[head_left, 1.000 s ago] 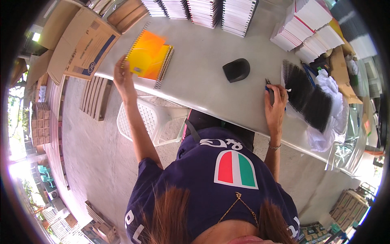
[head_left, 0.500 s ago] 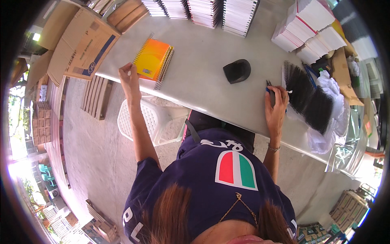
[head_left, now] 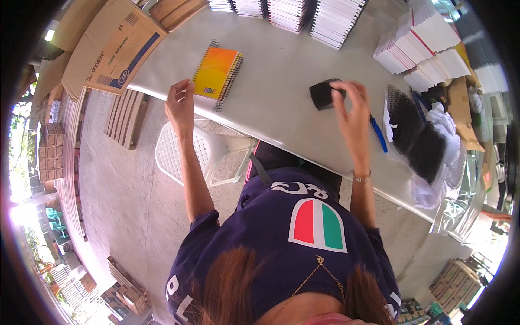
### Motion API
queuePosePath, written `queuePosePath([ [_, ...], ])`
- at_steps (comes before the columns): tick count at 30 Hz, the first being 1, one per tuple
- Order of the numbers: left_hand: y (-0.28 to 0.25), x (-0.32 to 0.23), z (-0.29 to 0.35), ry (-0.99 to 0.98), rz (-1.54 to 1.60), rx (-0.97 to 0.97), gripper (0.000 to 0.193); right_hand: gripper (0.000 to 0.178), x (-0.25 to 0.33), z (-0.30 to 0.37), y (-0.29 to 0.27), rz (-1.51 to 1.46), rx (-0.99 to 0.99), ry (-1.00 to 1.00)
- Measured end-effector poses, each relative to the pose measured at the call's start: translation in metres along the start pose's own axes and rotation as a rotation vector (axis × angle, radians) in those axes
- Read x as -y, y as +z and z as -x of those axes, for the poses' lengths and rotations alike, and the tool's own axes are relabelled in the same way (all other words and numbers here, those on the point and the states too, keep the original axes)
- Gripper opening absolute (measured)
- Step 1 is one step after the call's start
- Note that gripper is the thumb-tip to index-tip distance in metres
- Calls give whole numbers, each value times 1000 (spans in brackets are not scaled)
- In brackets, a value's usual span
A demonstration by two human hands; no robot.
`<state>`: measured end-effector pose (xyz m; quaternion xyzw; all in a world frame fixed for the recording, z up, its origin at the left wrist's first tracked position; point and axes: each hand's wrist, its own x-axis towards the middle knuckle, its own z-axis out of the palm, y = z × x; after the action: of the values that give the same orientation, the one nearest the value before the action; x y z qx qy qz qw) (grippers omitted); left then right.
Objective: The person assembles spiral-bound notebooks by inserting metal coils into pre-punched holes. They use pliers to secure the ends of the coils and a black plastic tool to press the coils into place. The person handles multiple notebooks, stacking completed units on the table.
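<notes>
A yellow and orange spiral notebook [head_left: 217, 73] lies on the table towards the left, wire coils sticking out past its ends. My left hand [head_left: 180, 102] is beside its near left corner, fingers loosely bent and nothing visible in them. To the right, my right hand [head_left: 353, 111] reaches over the table with thumb and fingers apart, slightly blurred. Its fingertips overlap the edge of a black rounded block [head_left: 323, 95]; whether they touch it I cannot tell. A blue-handled tool [head_left: 378, 134] rests on the table just right of that hand, its head partly hidden.
Black plastic coils [head_left: 416, 138] lie on crumpled white wrapping [head_left: 441, 162] at the right. Stacks of bound books [head_left: 337, 20] line the far side, with loose paper stacks [head_left: 420, 40] at the far right. A cardboard box [head_left: 120, 51] and a white plastic chair [head_left: 187, 151] are on the left.
My right hand has let go of the blue-handled tool and moved left to the black block. My left hand has drawn slightly away from the notebook's corner.
</notes>
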<state>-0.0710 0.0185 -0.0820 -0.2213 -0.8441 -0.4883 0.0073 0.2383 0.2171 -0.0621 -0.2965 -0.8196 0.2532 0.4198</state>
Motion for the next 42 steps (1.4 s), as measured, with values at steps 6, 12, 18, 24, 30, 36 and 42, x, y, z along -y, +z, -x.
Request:
queuePosePath([
  [6,-11,22,-8,147,174,329,65,23,9,-64,127,-523,277,-74],
  [12,-22,15,-31,173,62,587,83,43,11,-85,205,-451,423,76],
  [18,-24,4,-55,253,-96,705,83,43,12,-90,218,-361,466,17],
  [24,-27,-9,-64,345,-148,754,83,43,14,-89,221,-343,416,-69],
  [30,-28,-15,-59,166,-140,804,100,56,13,-82,214,-446,416,52],
  [36,-16,24,-77,149,25,687,73,73,50,-30,198,-613,275,481],
  [42,7,1,-77,85,78,680,69,61,53,0,234,-619,151,221],
])
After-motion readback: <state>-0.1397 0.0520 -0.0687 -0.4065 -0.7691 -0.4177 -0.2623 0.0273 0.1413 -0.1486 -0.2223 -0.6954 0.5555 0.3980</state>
